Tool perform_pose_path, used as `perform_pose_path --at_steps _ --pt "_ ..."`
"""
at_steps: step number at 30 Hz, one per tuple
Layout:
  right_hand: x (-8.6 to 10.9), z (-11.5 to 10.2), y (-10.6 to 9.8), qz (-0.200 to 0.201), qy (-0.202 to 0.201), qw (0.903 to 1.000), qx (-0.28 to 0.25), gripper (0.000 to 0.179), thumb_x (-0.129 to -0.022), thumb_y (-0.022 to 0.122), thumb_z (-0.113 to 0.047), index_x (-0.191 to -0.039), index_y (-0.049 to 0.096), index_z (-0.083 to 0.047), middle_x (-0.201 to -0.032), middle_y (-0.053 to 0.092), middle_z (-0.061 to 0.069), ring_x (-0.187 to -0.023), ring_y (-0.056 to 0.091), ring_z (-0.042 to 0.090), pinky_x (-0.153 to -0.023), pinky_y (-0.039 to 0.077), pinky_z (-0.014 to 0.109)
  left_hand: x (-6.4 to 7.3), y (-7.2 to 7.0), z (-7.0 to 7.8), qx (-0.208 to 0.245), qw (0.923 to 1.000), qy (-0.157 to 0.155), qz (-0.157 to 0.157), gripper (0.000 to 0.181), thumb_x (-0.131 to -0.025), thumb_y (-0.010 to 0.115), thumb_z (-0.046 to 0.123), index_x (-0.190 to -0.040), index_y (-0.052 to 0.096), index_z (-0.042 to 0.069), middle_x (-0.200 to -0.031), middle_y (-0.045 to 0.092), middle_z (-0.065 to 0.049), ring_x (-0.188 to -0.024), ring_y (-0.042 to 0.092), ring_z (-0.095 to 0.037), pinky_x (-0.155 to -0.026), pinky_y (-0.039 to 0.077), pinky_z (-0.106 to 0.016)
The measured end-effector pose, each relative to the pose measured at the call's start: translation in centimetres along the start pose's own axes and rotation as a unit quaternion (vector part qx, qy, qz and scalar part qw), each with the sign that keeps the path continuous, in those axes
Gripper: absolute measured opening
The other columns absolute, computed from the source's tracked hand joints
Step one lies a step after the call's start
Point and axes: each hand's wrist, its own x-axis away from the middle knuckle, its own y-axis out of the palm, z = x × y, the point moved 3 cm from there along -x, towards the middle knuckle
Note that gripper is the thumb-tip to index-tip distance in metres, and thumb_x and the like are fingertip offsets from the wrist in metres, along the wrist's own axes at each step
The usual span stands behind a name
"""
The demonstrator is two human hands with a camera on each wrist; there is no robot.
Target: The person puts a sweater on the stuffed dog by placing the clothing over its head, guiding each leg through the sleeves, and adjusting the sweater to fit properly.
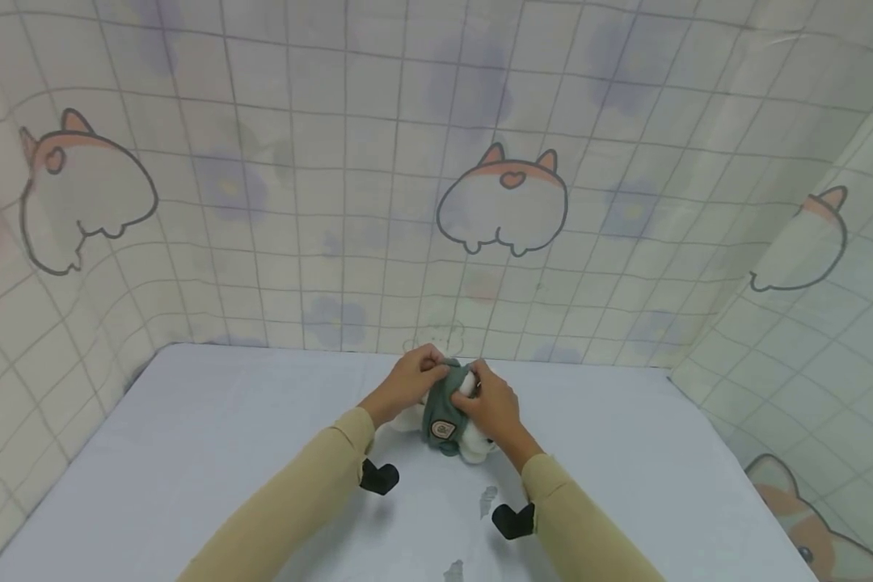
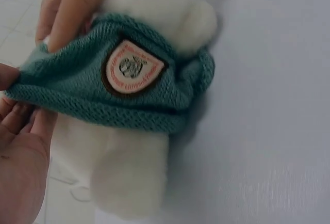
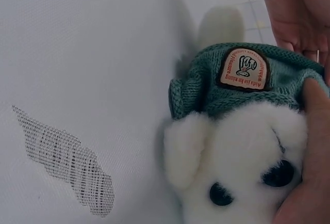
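A white plush dog (image 3: 237, 136) with black eyes lies on the table, its head toward my right hand. It wears a green knitted sweater (image 2: 72, 74) with a shield-shaped patch (image 2: 131, 68) on it. My left hand (image 1: 413, 378) pinches the rolled hem between thumb and fingers and pulls it out from the body. At the neck end, my right hand (image 1: 493, 402) holds the sweater and the dog, its thumb on the knit. The left wrist view shows the dog's white lower body (image 2: 124, 167) below the hem. The sweater's far side is hidden.
The white-covered table (image 1: 189, 453) reaches back to a wall (image 1: 378, 162) hung with grid-patterned cloth bearing corgi drawings. Two grey, mesh-like patches (image 1: 488, 501) show on the table in front of the toy. Black pieces (image 1: 380, 477) stick out beneath both sleeves.
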Motion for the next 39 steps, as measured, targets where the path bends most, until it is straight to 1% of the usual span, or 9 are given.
perform_pose_path --at_steps 4,7,13,24,26,30,32,35,39 --pt "0.0 -0.4 0.1 -0.017 -0.003 0.9998 0.012 0.032 -0.082 0.067 -0.032 -0.105 0.053 -0.016 -0.084 0.064 0.002 -0.069 0.053 0.014 -0.058 0.040 0.027 0.1 -0.3 -0.2 0.003 0.9999 -0.011 -0.004 0.010 -0.098 0.056 0.021 -0.100 0.057 0.012 -0.087 0.064 -0.001 -0.083 0.056 -0.013 -0.075 0.047 -0.027" --pt "0.1 -0.6 -0.2 -0.018 -0.004 0.9997 0.017 0.030 -0.084 0.066 -0.032 -0.104 0.052 -0.015 -0.082 0.063 0.002 -0.067 0.053 0.015 -0.057 0.040 0.027 0.1 -0.3 0.0 -0.009 0.9999 -0.014 -0.003 0.010 -0.097 0.056 0.022 -0.099 0.057 0.012 -0.082 0.061 0.000 -0.077 0.053 -0.013 -0.071 0.046 -0.027" --pt "0.1 -0.3 -0.1 -0.008 -0.011 0.9997 0.019 0.026 -0.085 0.064 -0.030 -0.100 0.051 -0.014 -0.078 0.060 0.001 -0.065 0.051 0.014 -0.055 0.038 0.026 0.1 -0.1 0.0 -0.023 0.9995 -0.019 0.004 0.011 -0.096 0.057 0.023 -0.096 0.056 0.012 -0.075 0.055 0.002 -0.068 0.051 -0.013 -0.059 0.044 -0.026" --pt "0.3 -0.1 0.2 0.021 -0.021 0.9995 0.014 0.016 -0.085 0.053 -0.026 -0.090 0.047 -0.012 -0.072 0.052 0.001 -0.061 0.046 0.015 -0.052 0.036 0.028 0.3 -0.3 -0.9 -0.040 0.9983 -0.023 0.037 0.010 -0.094 0.056 0.021 -0.094 0.055 0.011 -0.071 0.050 0.002 -0.066 0.047 -0.013 -0.059 0.041 -0.026" --pt "0.4 0.0 0.1 0.030 -0.014 0.9994 0.005 0.017 -0.086 0.053 -0.027 -0.091 0.048 -0.011 -0.076 0.052 0.002 -0.064 0.046 0.017 -0.055 0.036 0.029 0.4 -0.3 -1.4 -0.045 0.9974 -0.029 0.047 0.009 -0.094 0.056 0.019 -0.094 0.055 0.011 -0.070 0.050 0.003 -0.067 0.046 -0.013 -0.060 0.039 -0.025" --pt "0.4 0.1 -0.1 0.041 -0.004 0.9991 -0.005 0.026 -0.088 0.054 -0.032 -0.102 0.051 -0.011 -0.096 0.055 0.005 -0.074 0.051 0.019 -0.063 0.043 0.034 0.7 -0.5 -2.2 -0.047 0.9968 -0.037 0.053 0.009 -0.094 0.057 0.017 -0.096 0.059 0.009 -0.069 0.054 0.003 -0.066 0.048 -0.012 -0.061 0.040 -0.025" --pt "0.5 0.1 -0.2 0.046 -0.001 0.9989 -0.008 0.030 -0.089 0.054 -0.034 -0.108 0.052 -0.010 -0.106 0.055 0.006 -0.080 0.054 0.022 -0.069 0.046 0.037 0.7 -0.5 -2.3 -0.039 0.9972 -0.037 0.053 0.012 -0.094 0.056 0.016 -0.100 0.062 0.008 -0.073 0.059 0.001 -0.067 0.050 -0.012 -0.061 0.042 -0.024" --pt "0.5 0.1 -0.3 0.049 -0.004 0.9988 -0.009 0.033 -0.091 0.053 -0.036 -0.112 0.053 -0.009 -0.113 0.056 0.007 -0.084 0.056 0.024 -0.072 0.048 0.041 0.8 -0.6 -2.5 -0.032 0.9972 -0.038 0.055 0.018 -0.095 0.053 0.013 -0.107 0.064 0.005 -0.086 0.067 -0.003 -0.072 0.056 -0.011 -0.064 0.047 -0.024" --pt "0.6 0.2 -0.3 0.048 -0.007 0.9988 -0.007 0.035 -0.095 0.049 -0.037 -0.114 0.053 -0.008 -0.115 0.057 0.009 -0.088 0.058 0.026 -0.075 0.049 0.044 0.9 -0.6 -2.8 -0.022 0.9964 -0.056 0.061 0.024 -0.095 0.049 0.010 -0.111 0.065 0.003 -0.097 0.068 -0.010 -0.076 0.059 -0.014 -0.066 0.051 -0.025"
